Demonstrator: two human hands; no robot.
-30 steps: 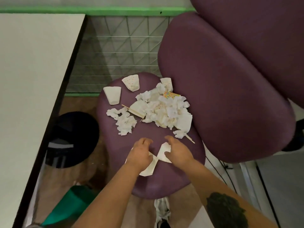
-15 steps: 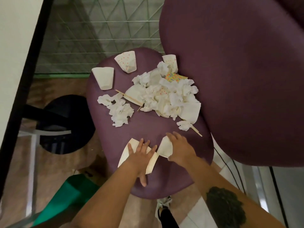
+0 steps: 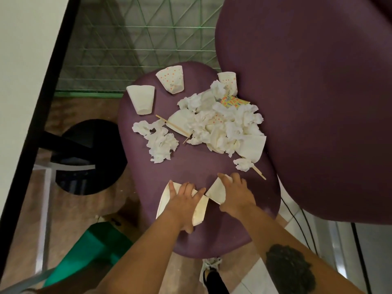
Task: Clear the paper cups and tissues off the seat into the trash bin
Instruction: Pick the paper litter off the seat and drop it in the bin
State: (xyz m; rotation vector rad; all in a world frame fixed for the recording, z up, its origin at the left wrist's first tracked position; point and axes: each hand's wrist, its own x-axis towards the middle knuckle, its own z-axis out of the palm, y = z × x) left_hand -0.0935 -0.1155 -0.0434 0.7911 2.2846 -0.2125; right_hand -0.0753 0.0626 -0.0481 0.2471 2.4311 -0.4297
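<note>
Dim, soft indoor light, faint shadows, wide-angle bending at edges, slight softness throughout

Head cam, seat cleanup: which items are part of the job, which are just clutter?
Job:
- flattened cups under left hand and right hand
- plain cup
- dotted cup
- tissue pile
- small tissue clump
- seat
- black trash bin

Not job:
- wooden sticks
- desk
- green mesh

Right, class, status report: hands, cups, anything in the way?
Left hand flat on flattened cup. Right hand grips second flattened cup. Tissue pile, more cups on seat. Nothing blocks.
</note>
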